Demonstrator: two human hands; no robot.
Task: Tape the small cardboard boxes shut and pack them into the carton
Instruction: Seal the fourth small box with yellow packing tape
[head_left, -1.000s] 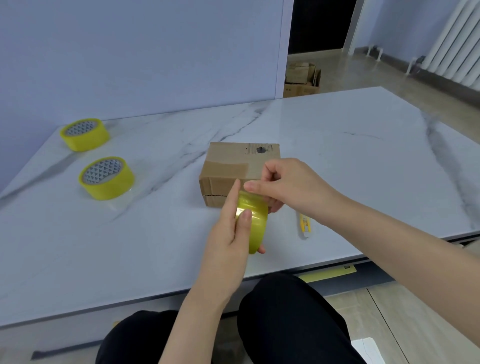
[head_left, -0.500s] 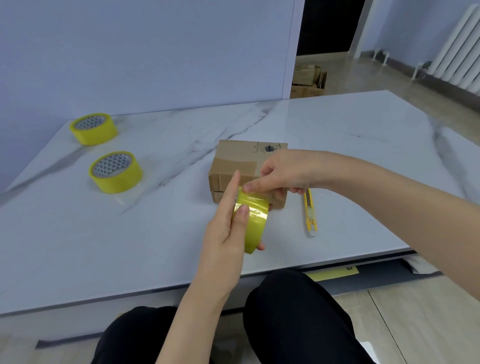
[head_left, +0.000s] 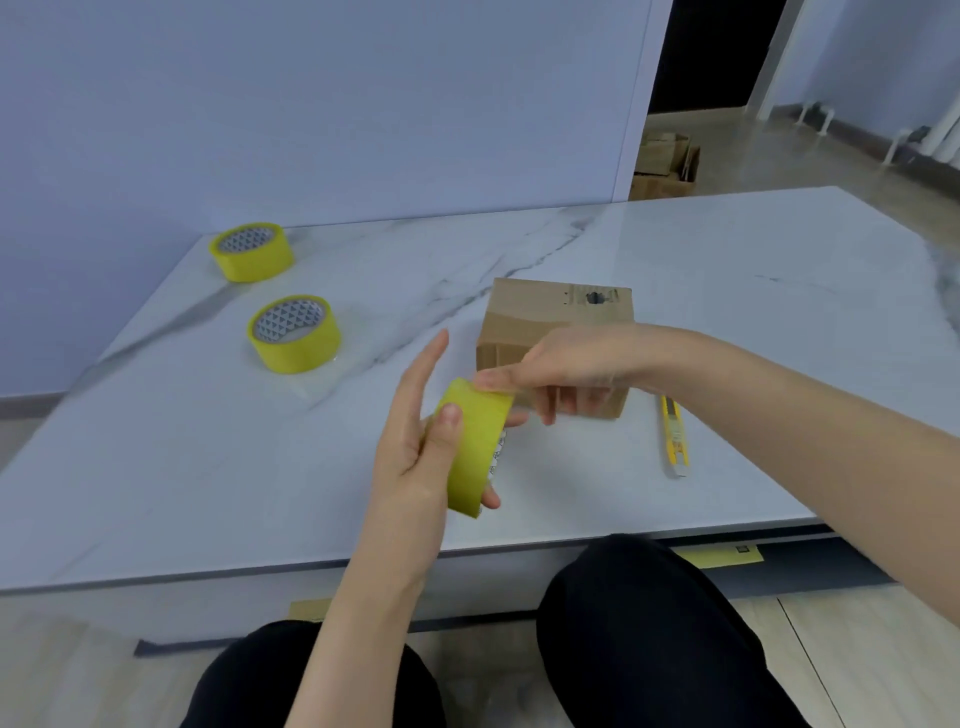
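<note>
A small brown cardboard box (head_left: 550, 317) stands in the middle of the white marble table (head_left: 727, 291). Just in front of it my left hand (head_left: 415, 447) holds a yellow tape roll (head_left: 475, 441) on edge, thumb on its outer face, fingers behind and under it, index finger pointing up. My right hand (head_left: 566, 374) reaches in from the right and pinches at the top edge of the roll with thumb and forefinger. Its other fingers hang curled in front of the box's near face.
Two more yellow tape rolls (head_left: 293, 332) (head_left: 252, 251) lie flat at the left of the table. A yellow utility knife (head_left: 674, 436) lies right of the box. Cardboard cartons (head_left: 662, 166) sit on the floor beyond the table. My knees are under the near edge.
My head has turned, shifting everything rightward in view. My right hand's wrist has dropped lower, uncovering the knife. The roll stays in my left hand, whose index finger now points up.
</note>
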